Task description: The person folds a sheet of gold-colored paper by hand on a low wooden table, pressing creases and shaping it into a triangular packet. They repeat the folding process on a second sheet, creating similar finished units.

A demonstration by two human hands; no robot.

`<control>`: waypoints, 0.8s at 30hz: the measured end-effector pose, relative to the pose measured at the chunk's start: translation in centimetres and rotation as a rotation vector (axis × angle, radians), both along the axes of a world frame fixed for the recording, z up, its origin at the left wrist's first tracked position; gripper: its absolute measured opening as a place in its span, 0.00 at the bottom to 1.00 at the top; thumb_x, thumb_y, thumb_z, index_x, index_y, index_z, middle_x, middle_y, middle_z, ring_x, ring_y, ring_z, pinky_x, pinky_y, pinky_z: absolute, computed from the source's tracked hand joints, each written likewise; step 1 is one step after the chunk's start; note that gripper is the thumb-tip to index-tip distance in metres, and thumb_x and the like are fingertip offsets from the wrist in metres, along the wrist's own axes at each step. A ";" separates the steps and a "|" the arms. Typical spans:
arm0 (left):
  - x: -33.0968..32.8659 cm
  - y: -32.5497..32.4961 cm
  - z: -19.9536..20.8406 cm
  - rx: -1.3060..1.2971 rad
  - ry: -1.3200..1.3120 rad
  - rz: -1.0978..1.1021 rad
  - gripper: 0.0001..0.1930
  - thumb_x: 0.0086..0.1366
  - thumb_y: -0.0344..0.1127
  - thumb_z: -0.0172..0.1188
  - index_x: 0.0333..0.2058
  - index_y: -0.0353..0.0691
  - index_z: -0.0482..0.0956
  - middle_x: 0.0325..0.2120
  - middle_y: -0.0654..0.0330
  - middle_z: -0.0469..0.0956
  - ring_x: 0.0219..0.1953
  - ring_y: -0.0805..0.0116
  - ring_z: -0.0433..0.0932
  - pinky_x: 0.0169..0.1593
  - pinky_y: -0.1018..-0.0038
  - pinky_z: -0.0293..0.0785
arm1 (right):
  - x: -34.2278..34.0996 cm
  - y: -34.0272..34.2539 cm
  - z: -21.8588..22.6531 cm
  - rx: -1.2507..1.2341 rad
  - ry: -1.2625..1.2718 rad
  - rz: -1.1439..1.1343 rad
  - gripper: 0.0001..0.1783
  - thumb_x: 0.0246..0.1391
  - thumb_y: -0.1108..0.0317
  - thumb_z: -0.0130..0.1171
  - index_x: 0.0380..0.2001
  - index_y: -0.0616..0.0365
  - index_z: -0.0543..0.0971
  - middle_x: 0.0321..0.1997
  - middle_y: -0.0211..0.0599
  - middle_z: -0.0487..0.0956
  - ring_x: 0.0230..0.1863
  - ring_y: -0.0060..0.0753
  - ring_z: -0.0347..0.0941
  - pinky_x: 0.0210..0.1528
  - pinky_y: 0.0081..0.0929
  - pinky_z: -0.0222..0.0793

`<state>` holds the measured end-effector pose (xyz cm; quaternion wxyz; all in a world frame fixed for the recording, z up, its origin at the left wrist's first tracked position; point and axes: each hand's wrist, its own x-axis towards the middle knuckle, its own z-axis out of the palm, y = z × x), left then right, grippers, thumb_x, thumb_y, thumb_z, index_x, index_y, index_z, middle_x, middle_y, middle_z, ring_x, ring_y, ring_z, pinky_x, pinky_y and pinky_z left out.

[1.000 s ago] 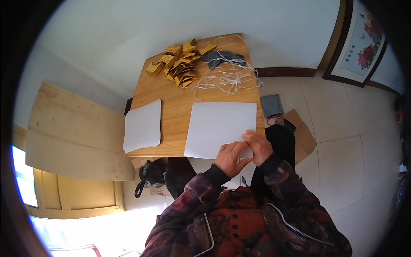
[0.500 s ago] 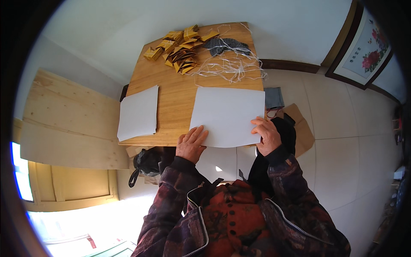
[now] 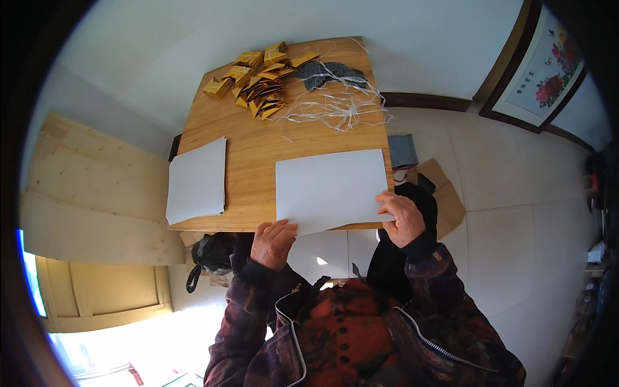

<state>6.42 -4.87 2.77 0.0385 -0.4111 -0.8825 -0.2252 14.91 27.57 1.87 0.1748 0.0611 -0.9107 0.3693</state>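
White sheet held at its near corners

Left hand (image 3: 274,244): fingers close together, tips on the near-left corner of the white sheet (image 3: 329,184); thumb hidden, grip cannot be told. Right hand (image 3: 402,218): fingers curled in on the near-right corner, paper pinched. Sheet spans the gap between hands, near-left corner past the edge of the wooden table (image 3: 251,184). Below, black plastic bag (image 3: 214,251), contents hidden. Left on tabletop, white paper stack (image 3: 196,180). Farther: folded yellow pieces (image 3: 261,87), white strands (image 3: 345,115), grey cloth (image 3: 327,75). One second ago hands met at near-right; now apart.
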 end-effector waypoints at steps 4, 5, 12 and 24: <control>-1.2 -0.7 1.4 0.156 -0.207 -0.049 0.05 0.63 0.29 0.57 0.37 0.39 0.79 0.34 0.57 0.82 0.40 0.60 0.80 0.46 0.68 0.72 | 0.4 0.0 0.7 -0.099 -0.132 -0.045 0.10 0.43 0.80 0.57 0.32 0.60 0.73 0.43 0.40 0.80 0.47 0.46 0.76 0.47 0.34 0.72; -1.5 -1.0 1.5 0.193 -0.367 0.010 0.05 0.64 0.29 0.56 0.37 0.38 0.79 0.33 0.58 0.81 0.37 0.63 0.79 0.44 0.70 0.72 | 0.4 0.0 0.9 -0.129 -0.179 -0.067 0.09 0.44 0.79 0.57 0.32 0.60 0.74 0.42 0.41 0.80 0.44 0.46 0.77 0.45 0.32 0.72; -5.4 -1.9 -0.3 0.537 -0.974 0.084 0.10 0.70 0.40 0.56 0.36 0.38 0.75 0.23 0.72 0.68 0.26 0.81 0.64 0.32 0.82 0.62 | -1.2 0.6 1.6 -0.112 -0.148 -0.121 0.08 0.53 0.69 0.58 0.34 0.62 0.74 0.31 0.47 0.78 0.32 0.50 0.76 0.34 0.34 0.71; -5.6 -0.1 -2.9 0.659 -0.754 0.350 0.06 0.70 0.32 0.55 0.38 0.35 0.76 0.28 0.65 0.78 0.32 0.78 0.76 0.40 0.80 0.72 | -4.2 1.0 1.6 -0.211 -0.304 -0.269 0.12 0.54 0.66 0.59 0.26 0.62 0.70 0.24 0.49 0.76 0.25 0.51 0.74 0.27 0.36 0.66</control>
